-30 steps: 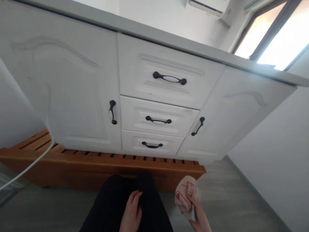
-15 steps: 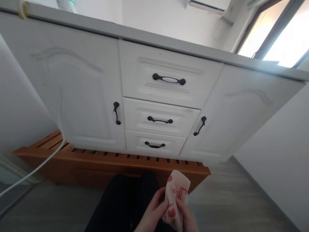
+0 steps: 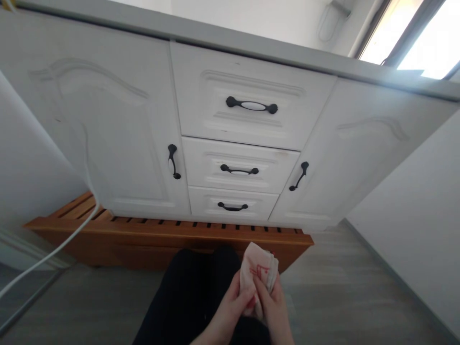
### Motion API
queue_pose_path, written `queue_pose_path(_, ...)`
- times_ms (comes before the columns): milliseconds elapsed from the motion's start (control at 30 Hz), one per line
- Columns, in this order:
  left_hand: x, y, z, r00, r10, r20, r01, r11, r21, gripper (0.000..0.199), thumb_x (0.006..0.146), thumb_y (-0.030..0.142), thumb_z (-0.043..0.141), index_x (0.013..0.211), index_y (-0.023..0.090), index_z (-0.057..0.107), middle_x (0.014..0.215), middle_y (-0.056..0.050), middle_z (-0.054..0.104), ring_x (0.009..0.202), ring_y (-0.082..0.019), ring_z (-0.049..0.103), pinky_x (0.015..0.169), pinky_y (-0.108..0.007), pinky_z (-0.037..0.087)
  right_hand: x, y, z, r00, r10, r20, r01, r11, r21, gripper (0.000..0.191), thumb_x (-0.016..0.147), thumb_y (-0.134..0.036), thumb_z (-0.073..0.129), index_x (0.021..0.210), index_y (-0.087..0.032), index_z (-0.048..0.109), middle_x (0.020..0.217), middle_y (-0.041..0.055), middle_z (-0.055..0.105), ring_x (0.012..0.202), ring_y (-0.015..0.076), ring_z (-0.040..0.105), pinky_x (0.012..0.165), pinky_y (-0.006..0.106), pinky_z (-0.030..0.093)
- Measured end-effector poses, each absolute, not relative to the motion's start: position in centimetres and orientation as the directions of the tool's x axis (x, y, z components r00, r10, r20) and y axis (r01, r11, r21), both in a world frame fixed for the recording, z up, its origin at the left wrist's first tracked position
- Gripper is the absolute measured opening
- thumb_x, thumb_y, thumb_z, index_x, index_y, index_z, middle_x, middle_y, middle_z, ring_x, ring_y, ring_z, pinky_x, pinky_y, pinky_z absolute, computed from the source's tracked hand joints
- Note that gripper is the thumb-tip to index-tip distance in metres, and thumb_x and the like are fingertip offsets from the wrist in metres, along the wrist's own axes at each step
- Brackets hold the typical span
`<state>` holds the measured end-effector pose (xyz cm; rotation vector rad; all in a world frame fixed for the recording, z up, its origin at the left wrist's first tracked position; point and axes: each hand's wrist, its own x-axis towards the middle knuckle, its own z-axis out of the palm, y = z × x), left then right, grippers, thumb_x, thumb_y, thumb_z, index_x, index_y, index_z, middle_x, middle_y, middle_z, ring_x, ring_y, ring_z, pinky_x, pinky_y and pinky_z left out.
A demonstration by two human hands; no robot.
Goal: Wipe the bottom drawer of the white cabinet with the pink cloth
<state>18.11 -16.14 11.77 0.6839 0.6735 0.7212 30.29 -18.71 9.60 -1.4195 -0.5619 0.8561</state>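
Lower centre: left hand (image 3: 233, 303) and right hand (image 3: 276, 306) both gripped cloth (image 3: 256, 261). Mid-frame cabinet's (image 3: 215, 125) drawers (image 3: 204, 167) and doors (image 3: 111, 153) were closed, contents hidden.

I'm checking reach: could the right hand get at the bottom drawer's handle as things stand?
Probably yes: the right hand holds the cloth and may need to free its grip, but nothing visible blocks its way to the handle.

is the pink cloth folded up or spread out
Not spread: the cloth is bundled between the left hand and the right hand, layered edges showing at its right. Whether neatly folded, I cannot tell.
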Motion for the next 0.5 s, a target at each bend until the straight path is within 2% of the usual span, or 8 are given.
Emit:
queue_pose_path(67, 18.1, -16.1, 12.1, 0.559, 0.769, -0.31, -0.377, 0.569, 0.731, 0.077, 0.075, 0.047, 0.082, 0.14, 0.022, 0.049, 0.144, -0.014, 0.059, 0.134, -0.031, 0.055, 0.109, -0.042, 0.045, 30.7, -19.0, 10.3, 0.644, 0.753, -0.136, -0.095, -0.098, -0.991, 0.079, 0.068, -0.059, 0.082, 0.134, -0.021, 0.061, 0.129, 0.0114, 0.069, 0.12, 0.0306, 0.064, 0.11, 0.045, 0.045)
queue_pose_path(133, 17.9, -15.7, 12.5, 0.57, 0.754, -0.326, -0.387, 0.597, 0.703, 0.079, 0.072, 0.036, 0.085, 0.14, 0.021, 0.048, 0.14, -0.013, 0.063, 0.128, -0.031, 0.06, 0.104, -0.04, 0.048, 31.6, -19.5, 10.7, 0.658, 0.741, -0.136, -0.075, -0.114, -0.991, 0.079, 0.076, -0.065, 0.073, 0.141, -0.023, 0.056, 0.142, 0.0112, 0.061, 0.131, 0.0302, 0.056, 0.113, 0.044, 0.043)
queue_pose_path(233, 17.1, -14.8, 13.1, 0.609, 0.693, -0.385, -0.426, 0.696, 0.578, 0.074, 0.072, 0.029, 0.083, 0.138, 0.021, 0.05, 0.125, -0.011, 0.07, 0.104, -0.027, 0.071, 0.084, -0.036, 0.055, 33.9, -20.3, 10.3, 0.582, 0.803, -0.125, -0.008, -0.149, -0.989, 0.073, 0.092, -0.065, 0.053, 0.152, -0.024, 0.043, 0.139, 0.0127, 0.063, 0.124, 0.0296, 0.062, 0.096, 0.044, 0.055)
queue_pose_path(300, 16.6, -14.3, 13.2, 0.621, 0.652, -0.435, -0.481, 0.755, 0.446, 0.07, 0.073, 0.029, 0.082, 0.136, 0.022, 0.052, 0.116, -0.008, 0.073, 0.092, -0.022, 0.072, 0.077, -0.033, 0.056, 35.3, -20.8, 9.6, 0.53, 0.848, 0.017, 0.218, -0.117, -0.969, 0.074, 0.096, -0.056, 0.051, 0.159, -0.025, 0.029, 0.136, 0.0144, 0.063, 0.118, 0.0301, 0.065, 0.086, 0.044, 0.058)
queue_pose_path(333, 16.4, -14.1, 13.1, 0.633, 0.621, -0.462, -0.499, 0.784, 0.37, 0.069, 0.074, 0.03, 0.083, 0.135, 0.022, 0.052, 0.112, -0.007, 0.074, 0.088, -0.021, 0.072, 0.076, -0.032, 0.056, 35.8, -21.1, 9.3, 0.503, 0.854, 0.136, 0.382, -0.078, -0.921, 0.075, 0.096, -0.051, 0.054, 0.16, -0.027, 0.025, 0.141, 0.0151, 0.06, 0.122, 0.0312, 0.063, 0.088, 0.045, 0.058)
queue_pose_path(400, 16.2, -14.1, 13.0, 0.678, 0.557, -0.48, -0.498, 0.828, 0.257, 0.068, 0.075, 0.031, 0.083, 0.135, 0.022, 0.052, 0.108, -0.007, 0.075, 0.086, -0.019, 0.072, 0.078, -0.032, 0.055, 36.0, -21.5, 9.0, 0.367, 0.841, 0.397, 0.701, 0.03, -0.712, 0.078, 0.094, -0.039, 0.06, 0.161, -0.03, 0.023, 0.154, 0.015, 0.047, 0.136, 0.0337, 0.051, 0.099, 0.051, 0.053)
queue_pose_path(433, 16.2, -14.1, 12.9, 0.701, 0.539, -0.467, -0.484, 0.84, 0.243, 0.067, 0.075, 0.031, 0.083, 0.134, 0.021, 0.054, 0.109, -0.007, 0.075, 0.087, -0.019, 0.072, 0.079, -0.032, 0.055, 35.9, -21.6, 9.2, 0.263, 0.829, 0.495, 0.813, 0.086, -0.576, 0.077, 0.093, -0.034, 0.061, 0.161, -0.031, 0.024, 0.159, 0.0142, 0.04, 0.142, 0.035, 0.044, 0.104, 0.053, 0.05)
queue_pose_path(500, 16.4, -14.5, 12.8, 0.73, 0.536, -0.424, -0.436, 0.843, 0.314, 0.061, 0.074, 0.028, 0.082, 0.129, 0.019, 0.059, 0.106, -0.007, 0.075, 0.085, -0.018, 0.071, 0.075, -0.029, 0.053, 35.2, -21.9, 10.1, 0.058, 0.802, 0.594, 0.921, 0.186, -0.341, 0.074, 0.093, -0.029, 0.059, 0.16, -0.031, 0.028, 0.165, 0.0124, 0.031, 0.147, 0.0369, 0.036, 0.109, 0.055, 0.046)
